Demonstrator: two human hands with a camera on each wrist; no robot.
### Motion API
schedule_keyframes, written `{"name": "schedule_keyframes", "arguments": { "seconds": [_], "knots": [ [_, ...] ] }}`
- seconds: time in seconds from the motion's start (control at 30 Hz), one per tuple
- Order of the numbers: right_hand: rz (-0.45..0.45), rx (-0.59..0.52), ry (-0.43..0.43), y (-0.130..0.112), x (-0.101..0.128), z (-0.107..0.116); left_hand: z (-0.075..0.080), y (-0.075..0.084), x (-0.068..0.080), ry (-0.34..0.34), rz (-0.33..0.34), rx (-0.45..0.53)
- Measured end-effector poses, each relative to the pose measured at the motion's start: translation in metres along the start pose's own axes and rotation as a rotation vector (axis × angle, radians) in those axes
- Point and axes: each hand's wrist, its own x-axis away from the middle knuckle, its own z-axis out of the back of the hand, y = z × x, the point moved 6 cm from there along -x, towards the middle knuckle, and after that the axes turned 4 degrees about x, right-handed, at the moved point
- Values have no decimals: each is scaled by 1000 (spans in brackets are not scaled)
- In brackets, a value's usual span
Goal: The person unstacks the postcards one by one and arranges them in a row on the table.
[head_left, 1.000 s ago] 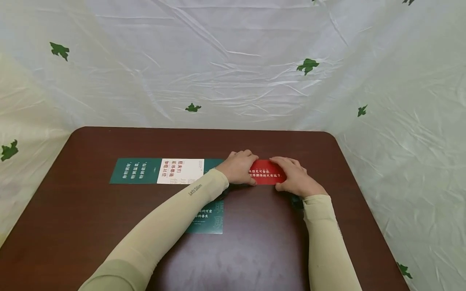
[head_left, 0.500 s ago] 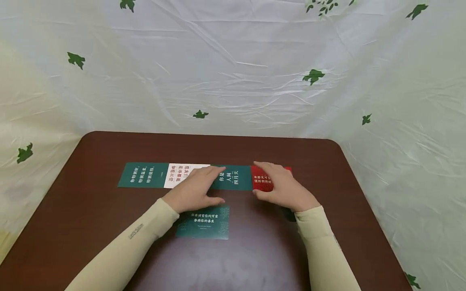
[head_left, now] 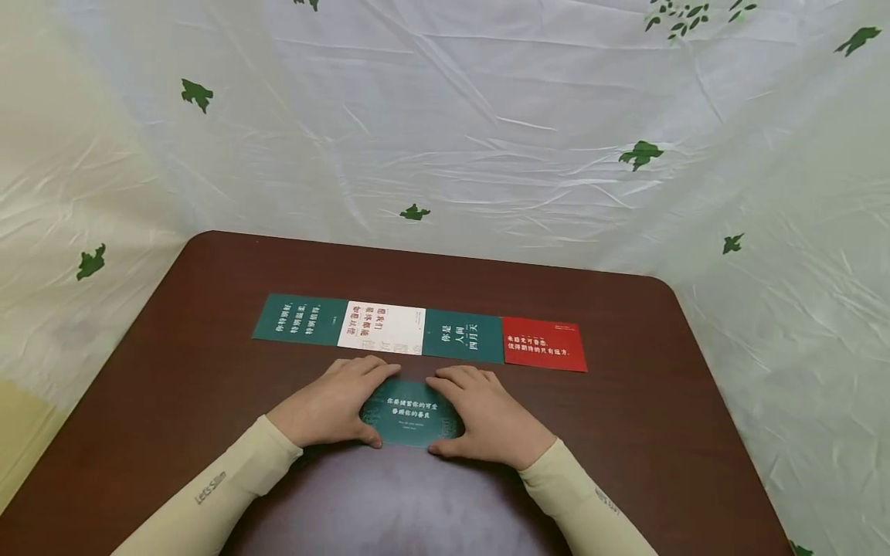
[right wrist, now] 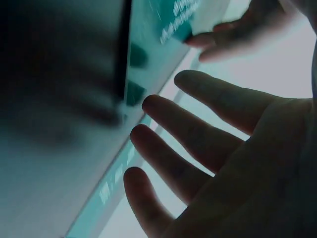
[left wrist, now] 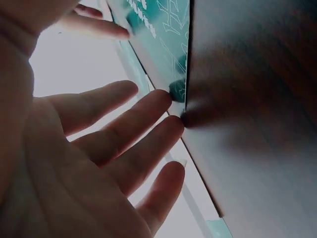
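Observation:
A dark green card with white lettering (head_left: 410, 415) lies on the table between both hands in the head view. My left hand (head_left: 327, 407) is at its left end, thumb by the near corner and fingers by the far one. My right hand (head_left: 490, 417) mirrors it at the right end. Close in the left wrist view, the fingers (left wrist: 143, 124) are fairly straight, with fingertips right at the edge of the green card (left wrist: 173, 54). The right wrist view has the fingers (right wrist: 198, 131) extended likewise, tips by the card's edge (right wrist: 141, 54).
Beyond the hands, a row of cards runs edge to edge: a green card (head_left: 300, 320), a white card (head_left: 381, 328), a second green card (head_left: 455, 337) and a red card (head_left: 545, 345). The brown table (head_left: 626, 432) meets a pale curtain (head_left: 487, 154) with green leaf prints at its back.
Both hands have left the red card at the right end of the row. They have come nearer and now flank the separate green card. The head view has shifted slightly.

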Motion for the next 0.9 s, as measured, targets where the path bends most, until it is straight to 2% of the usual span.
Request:
{"name": "schedule_keyframes", "arguments": {
  "seconds": [0.23, 0.5, 0.9],
  "knots": [
    [-5, 37, 22, -9, -2, -12, -2, 1, 0, -11, 19, 2],
    [-2, 36, 54, -13, -3, -12, -5, 1, 1, -21, 17, 28],
    [-3, 64, 49, -13, -3, -13, -7, 4, 1, -11, 19, 27]
  ]
}}
